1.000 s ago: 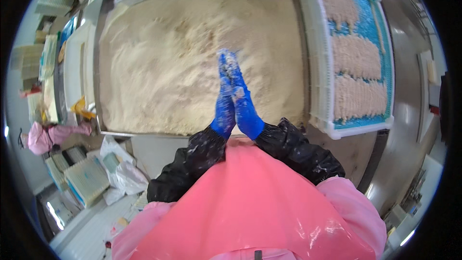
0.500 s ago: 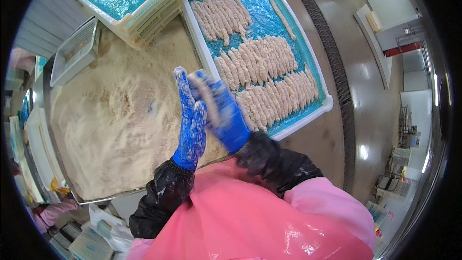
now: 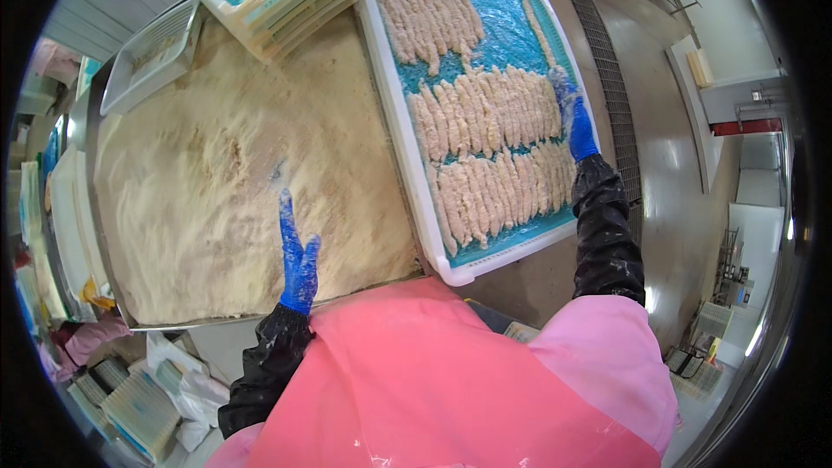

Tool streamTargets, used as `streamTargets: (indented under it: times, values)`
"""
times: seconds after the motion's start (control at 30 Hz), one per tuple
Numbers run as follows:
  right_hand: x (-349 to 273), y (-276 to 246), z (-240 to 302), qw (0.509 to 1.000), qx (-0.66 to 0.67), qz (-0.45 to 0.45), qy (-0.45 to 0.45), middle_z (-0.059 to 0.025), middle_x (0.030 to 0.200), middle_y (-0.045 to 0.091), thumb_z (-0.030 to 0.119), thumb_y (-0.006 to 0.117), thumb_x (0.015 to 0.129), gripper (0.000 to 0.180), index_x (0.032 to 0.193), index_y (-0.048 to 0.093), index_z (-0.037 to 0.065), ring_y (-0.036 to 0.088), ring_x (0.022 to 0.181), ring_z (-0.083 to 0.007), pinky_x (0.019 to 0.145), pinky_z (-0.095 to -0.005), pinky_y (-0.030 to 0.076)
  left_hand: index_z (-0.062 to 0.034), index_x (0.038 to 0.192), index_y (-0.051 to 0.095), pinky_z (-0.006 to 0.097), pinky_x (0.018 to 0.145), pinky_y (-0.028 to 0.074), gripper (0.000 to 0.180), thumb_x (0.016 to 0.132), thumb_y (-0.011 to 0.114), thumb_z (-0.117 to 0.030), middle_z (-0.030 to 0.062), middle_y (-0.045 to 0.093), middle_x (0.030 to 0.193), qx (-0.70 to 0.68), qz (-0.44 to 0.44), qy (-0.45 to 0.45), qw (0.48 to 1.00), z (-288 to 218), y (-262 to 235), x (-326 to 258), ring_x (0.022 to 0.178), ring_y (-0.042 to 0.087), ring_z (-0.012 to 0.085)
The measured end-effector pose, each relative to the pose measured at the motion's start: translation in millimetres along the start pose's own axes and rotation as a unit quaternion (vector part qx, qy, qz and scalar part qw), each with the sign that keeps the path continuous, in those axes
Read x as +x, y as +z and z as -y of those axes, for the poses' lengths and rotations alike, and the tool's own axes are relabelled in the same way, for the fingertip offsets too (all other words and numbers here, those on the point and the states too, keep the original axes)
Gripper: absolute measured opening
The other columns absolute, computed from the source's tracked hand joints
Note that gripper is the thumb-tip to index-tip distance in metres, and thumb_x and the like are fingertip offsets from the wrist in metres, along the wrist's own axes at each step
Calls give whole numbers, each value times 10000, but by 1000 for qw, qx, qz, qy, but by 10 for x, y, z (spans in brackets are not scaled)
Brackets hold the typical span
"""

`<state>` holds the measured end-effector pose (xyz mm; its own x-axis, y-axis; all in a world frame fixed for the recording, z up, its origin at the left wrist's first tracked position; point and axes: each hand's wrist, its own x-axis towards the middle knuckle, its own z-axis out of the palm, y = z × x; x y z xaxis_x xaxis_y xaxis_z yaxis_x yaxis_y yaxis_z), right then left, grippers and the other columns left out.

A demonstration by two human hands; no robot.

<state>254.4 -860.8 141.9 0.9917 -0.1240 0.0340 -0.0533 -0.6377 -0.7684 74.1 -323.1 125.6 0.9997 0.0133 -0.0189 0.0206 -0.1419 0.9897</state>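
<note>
My left hand [image 3: 299, 269], in a crumb-dusted blue glove, is held over the near part of a wide tray of pale breading crumbs [image 3: 182, 234]. Its fingers are stretched out with the thumb apart, and it holds nothing. At the right side of a white tray [image 3: 459, 273] lined with blue film, my right hand [image 3: 575, 121] has its crumb-coated fingers together. They are at the near end of a lone breaded strip [image 3: 536, 22]; whatever they grip is hidden. Breaded strips [image 3: 490, 108] lie side by side in three rows in this tray.
Stacked cream trays [image 3: 295, 13], the top one lined with blue film, stand at the far side. A pale perforated basket [image 3: 147, 56] rests on the crumb tray's far left corner. A floor drain grate [image 3: 607, 61] runs right of the white tray. Another person's pink sleeve [image 3: 91, 338] shows at left.
My hands, together over the crumbs with a pale strip between them, have parted. The right moved right to the white tray's far-side edge; the left moved left and nearer, now empty. The view shifted slightly.
</note>
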Motion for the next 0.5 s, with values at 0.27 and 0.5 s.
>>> streamTargets:
  times: [0.27, 0.5]
  values:
    - [-383, 1556, 2524, 914, 334, 197, -121, -126, 1342, 521, 113, 375, 994, 390, 1358, 459, 4, 527, 1198, -228, 1006, -346, 422, -217, 1425, 396, 592, 1124, 59, 762, 739, 684, -378, 125, 248, 1531, 519, 180, 36, 835, 762, -1222, -413, 1428, 150, 363]
    - [-714, 4603, 2615, 904, 245, 352, -12, -142, 1394, 471, 103, 548, 919, 483, 1364, 428, -40, 458, 1277, -234, 1092, -324, 325, -194, 1294, 554, 395, 1061, 364, 594, 728, 666, -52, 111, 407, 1439, 433, -37, 15, 901, 1412, -2248, -567, 1298, 410, 325]
